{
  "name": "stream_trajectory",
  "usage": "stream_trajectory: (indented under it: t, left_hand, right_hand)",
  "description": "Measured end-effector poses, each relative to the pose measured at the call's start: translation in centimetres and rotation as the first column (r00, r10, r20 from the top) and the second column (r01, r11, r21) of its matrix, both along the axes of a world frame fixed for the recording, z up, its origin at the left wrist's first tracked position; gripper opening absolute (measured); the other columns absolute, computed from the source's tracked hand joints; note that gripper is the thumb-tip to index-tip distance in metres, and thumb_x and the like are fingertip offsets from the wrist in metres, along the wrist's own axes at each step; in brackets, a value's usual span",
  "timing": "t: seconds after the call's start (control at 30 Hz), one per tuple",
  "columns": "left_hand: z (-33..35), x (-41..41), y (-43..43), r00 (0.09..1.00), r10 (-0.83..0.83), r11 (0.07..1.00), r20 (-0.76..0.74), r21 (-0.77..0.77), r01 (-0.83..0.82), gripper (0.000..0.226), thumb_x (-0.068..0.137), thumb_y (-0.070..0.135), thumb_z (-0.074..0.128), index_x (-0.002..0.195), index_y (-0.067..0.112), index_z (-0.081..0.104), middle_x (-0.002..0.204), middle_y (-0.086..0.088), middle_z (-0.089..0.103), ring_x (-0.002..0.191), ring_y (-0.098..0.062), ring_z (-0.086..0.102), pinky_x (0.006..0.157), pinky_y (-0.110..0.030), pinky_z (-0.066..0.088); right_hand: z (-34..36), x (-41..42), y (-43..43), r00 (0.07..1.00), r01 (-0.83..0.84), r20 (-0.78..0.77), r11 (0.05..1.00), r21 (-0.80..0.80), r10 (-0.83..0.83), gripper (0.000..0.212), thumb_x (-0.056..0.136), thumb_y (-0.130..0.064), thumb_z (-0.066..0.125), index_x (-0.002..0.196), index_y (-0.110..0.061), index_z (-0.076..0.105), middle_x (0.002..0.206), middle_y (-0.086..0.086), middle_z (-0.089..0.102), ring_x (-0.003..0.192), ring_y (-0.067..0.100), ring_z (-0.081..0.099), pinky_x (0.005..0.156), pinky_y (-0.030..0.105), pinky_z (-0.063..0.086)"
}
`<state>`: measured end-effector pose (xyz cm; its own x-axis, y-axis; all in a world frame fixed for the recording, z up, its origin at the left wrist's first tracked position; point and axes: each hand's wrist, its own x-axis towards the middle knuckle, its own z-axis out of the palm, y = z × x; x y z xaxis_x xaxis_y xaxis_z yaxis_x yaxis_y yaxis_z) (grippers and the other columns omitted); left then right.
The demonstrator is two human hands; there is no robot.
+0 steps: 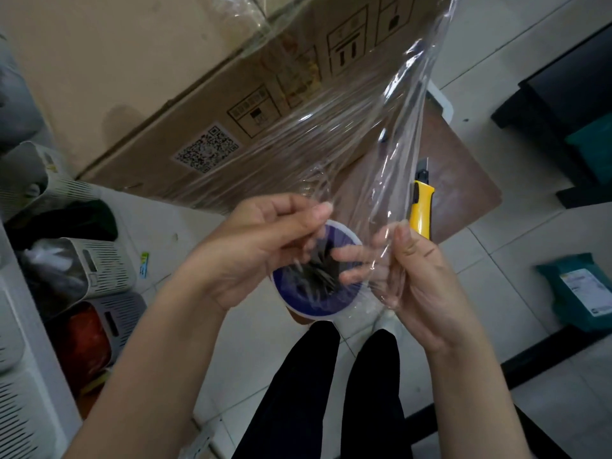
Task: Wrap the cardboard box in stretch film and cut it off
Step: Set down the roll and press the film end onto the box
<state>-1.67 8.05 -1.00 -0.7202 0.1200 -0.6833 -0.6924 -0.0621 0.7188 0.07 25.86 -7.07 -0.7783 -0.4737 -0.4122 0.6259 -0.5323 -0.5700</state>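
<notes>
A large cardboard box (172, 104) with printed symbols and a QR code lies across the top of the view, partly covered with clear stretch film (374, 114). A sheet of film runs from the box down to my hands. My left hand (261, 243) pinches the film's left edge. My right hand (417, 276) grips the film's right edge, its fingers showing through the film. Below my hands sits the film roll (318, 293), seen end-on with a purple core. A yellow utility knife (420, 203) lies on the brown board just beyond my right hand.
The brown board (463, 173) lies on the white tiled floor beside the box. Slotted plastic baskets (99, 270) stand stacked at the left. A teal box (576, 289) and dark furniture (563, 104) are at the right. My legs in black trousers (331, 392) are below.
</notes>
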Motion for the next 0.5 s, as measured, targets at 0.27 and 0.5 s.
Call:
stream_trajectory:
  t: [0.27, 0.5]
  left_hand:
    - [2.1, 1.7, -2.7, 0.990, 0.025, 0.970, -0.139, -0.237, -0.058, 0.015, 0.054, 0.018, 0.072, 0.067, 0.021, 0.077, 0.067, 0.000, 0.073, 0.060, -0.004, 0.066, 0.056, -0.013, 0.050]
    - [3.8, 2.1, -3.9, 0.886, -0.138, 0.747, -0.443, -0.634, -0.201, 0.017, 0.066, 0.028, 0.075, 0.081, 0.037, 0.074, 0.078, 0.019, 0.074, 0.072, 0.002, 0.069, 0.064, -0.005, 0.048]
  right_hand:
    - [-2.0, 0.5, 1.5, 1.000, 0.012, -0.027, 0.985, 0.172, -0.007, 0.012, 0.072, -0.030, 0.066, 0.071, -0.020, 0.073, 0.081, 0.008, 0.078, 0.068, 0.017, 0.075, 0.048, 0.016, 0.053]
    - [-4.0, -2.0, 2.2, 0.995, -0.015, -0.079, 0.900, 0.435, 0.055, 0.009, 0.064, -0.011, 0.068, 0.072, -0.014, 0.072, 0.059, -0.003, 0.073, 0.052, 0.002, 0.060, 0.047, 0.012, 0.041]
